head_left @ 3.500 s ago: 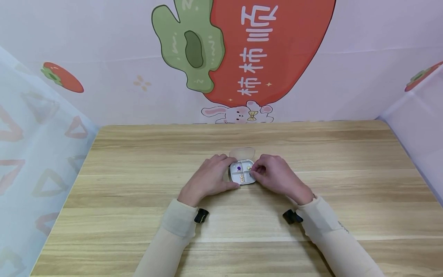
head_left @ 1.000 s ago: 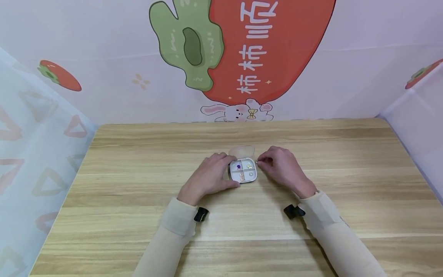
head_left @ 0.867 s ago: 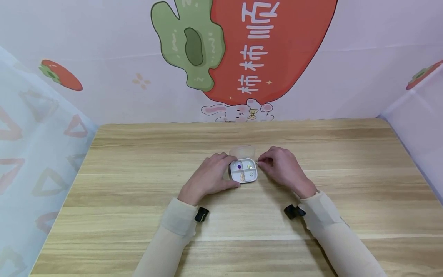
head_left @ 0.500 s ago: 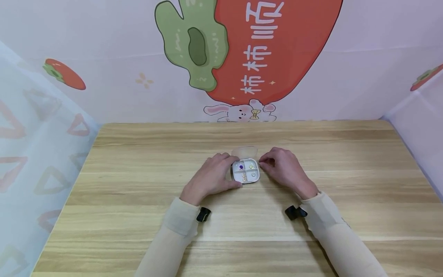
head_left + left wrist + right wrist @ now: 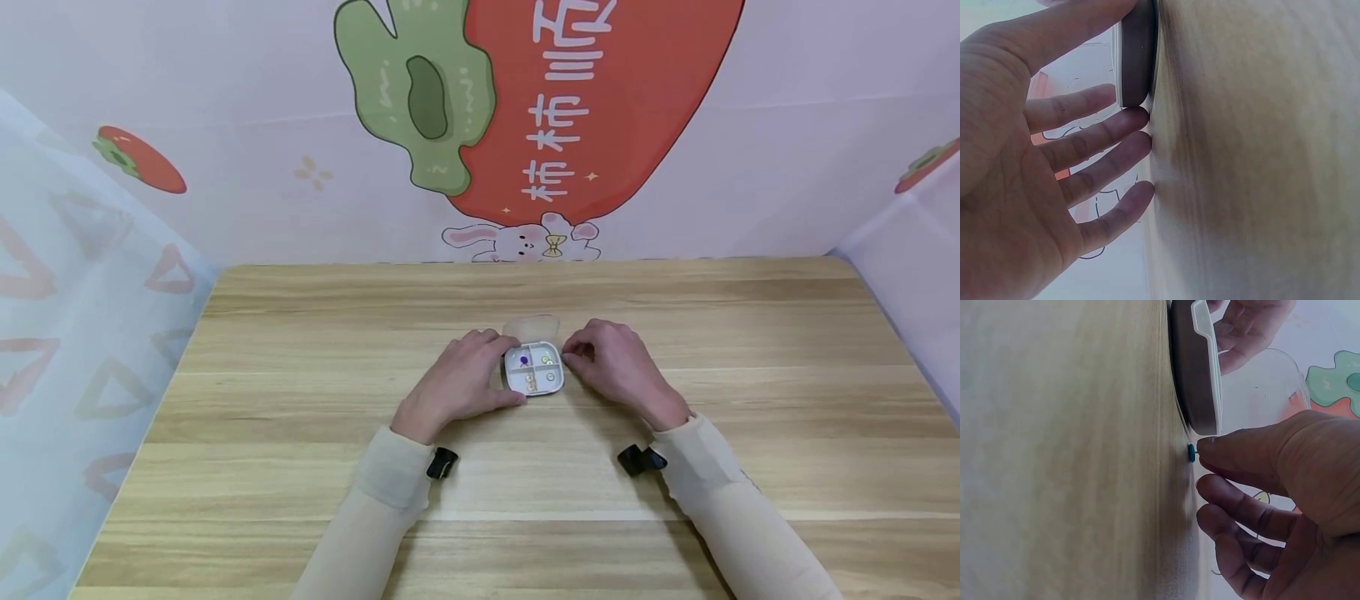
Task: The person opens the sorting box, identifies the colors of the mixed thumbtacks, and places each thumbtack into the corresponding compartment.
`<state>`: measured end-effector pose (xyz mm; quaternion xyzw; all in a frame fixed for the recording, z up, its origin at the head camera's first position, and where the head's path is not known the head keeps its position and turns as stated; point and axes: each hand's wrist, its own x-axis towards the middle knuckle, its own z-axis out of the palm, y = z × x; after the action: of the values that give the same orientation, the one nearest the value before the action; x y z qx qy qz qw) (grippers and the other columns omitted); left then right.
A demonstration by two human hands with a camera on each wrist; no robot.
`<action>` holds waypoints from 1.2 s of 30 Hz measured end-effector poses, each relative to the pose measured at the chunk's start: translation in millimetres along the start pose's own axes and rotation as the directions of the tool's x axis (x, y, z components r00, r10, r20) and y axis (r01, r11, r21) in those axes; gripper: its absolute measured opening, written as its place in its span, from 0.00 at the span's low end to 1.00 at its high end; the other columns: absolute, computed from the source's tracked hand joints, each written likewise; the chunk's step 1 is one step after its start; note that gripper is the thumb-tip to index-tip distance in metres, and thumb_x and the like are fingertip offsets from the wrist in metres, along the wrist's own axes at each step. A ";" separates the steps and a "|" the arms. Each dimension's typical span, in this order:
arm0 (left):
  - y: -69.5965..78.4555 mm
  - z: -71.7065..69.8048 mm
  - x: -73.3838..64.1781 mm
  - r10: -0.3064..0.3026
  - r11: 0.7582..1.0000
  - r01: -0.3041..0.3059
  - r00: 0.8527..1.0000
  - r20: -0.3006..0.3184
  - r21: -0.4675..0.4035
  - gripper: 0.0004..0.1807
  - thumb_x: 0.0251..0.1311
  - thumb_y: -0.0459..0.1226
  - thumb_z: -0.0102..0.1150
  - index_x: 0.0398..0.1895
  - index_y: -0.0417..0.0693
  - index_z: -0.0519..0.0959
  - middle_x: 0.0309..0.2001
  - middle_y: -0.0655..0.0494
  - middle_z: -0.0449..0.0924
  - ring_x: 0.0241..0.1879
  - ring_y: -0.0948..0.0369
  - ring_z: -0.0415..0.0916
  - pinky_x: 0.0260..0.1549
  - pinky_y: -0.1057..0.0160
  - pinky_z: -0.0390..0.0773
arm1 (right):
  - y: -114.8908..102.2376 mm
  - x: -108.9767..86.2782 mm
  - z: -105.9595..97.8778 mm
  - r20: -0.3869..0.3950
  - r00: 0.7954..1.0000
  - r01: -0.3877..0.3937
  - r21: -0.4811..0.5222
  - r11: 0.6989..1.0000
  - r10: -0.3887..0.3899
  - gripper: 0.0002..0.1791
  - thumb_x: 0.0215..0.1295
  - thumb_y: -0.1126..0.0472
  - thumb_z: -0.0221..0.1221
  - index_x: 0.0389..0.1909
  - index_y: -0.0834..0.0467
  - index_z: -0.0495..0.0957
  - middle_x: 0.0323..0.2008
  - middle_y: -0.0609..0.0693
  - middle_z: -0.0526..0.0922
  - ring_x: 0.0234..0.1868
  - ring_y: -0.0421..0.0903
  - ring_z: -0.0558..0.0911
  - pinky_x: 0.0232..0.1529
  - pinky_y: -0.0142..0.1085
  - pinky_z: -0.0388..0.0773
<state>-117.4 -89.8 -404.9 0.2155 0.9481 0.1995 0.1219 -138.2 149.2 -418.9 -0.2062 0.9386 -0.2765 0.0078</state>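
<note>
A small white box [image 5: 533, 392] with several compartments lies on the table, dark on its outer side, its clear lid [image 5: 531, 327] folded back. My left hand [image 5: 459, 385] holds it from the left, thumb at the near edge and index finger at the far corner. Inside are a purple piece [image 5: 523, 361] at back left, small gold pieces [image 5: 531, 382] at front left, yellowish pieces [image 5: 547, 361] at back right and a little ring [image 5: 551, 377] at front right. Just right of the box, my right hand [image 5: 611, 367] pinches the thin post of a teal stud earring [image 5: 1192, 453] close over the tabletop.
The wooden table [image 5: 300, 333] reaches back to a printed cloth wall [image 5: 262, 208] with a big red persimmon [image 5: 637, 108] and a bunny. Side cloths flank it left and right. A dark wrist strap piece [image 5: 442, 463] sits at the left cuff.
My right hand has moved from over the box's front right compartment to the table beside it, uncovering a little ring there. The left hand stays on the box.
</note>
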 end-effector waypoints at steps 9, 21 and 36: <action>0.6 0.2 -0.1 0.006 1.000 -0.006 1.000 -0.006 0.006 0.40 0.54 0.55 0.75 0.67 0.49 0.75 0.59 0.52 0.76 0.55 0.56 0.71 0.59 0.51 0.71 | -2.0 -1.2 -0.6 0.016 1.000 -0.010 -0.036 0.999 0.011 0.02 0.61 0.65 0.69 0.34 0.59 0.88 0.30 0.47 0.82 0.31 0.46 0.78 0.36 0.42 0.76; 1.2 -0.7 -0.3 0.002 1.000 -0.002 1.000 0.002 0.003 0.40 0.53 0.56 0.75 0.67 0.48 0.75 0.58 0.52 0.76 0.55 0.56 0.71 0.59 0.52 0.71 | -6.4 -2.6 -2.6 0.041 0.997 -0.059 -0.016 0.998 0.059 0.02 0.66 0.66 0.65 0.37 0.61 0.85 0.32 0.50 0.79 0.32 0.47 0.76 0.36 0.41 0.74; 2.4 -1.3 -0.6 0.001 1.000 -0.001 1.000 -0.002 0.003 0.40 0.54 0.56 0.75 0.67 0.48 0.75 0.59 0.52 0.76 0.55 0.55 0.71 0.60 0.51 0.70 | -9.4 -3.9 -12.2 0.118 0.991 -0.098 0.316 0.944 0.064 0.06 0.73 0.65 0.60 0.41 0.65 0.82 0.36 0.53 0.81 0.37 0.49 0.76 0.40 0.41 0.75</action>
<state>-116.4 -88.5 -402.6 0.2162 0.9484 0.1982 0.1207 -132.6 149.9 -404.0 -0.1778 0.8870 -0.4137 0.1026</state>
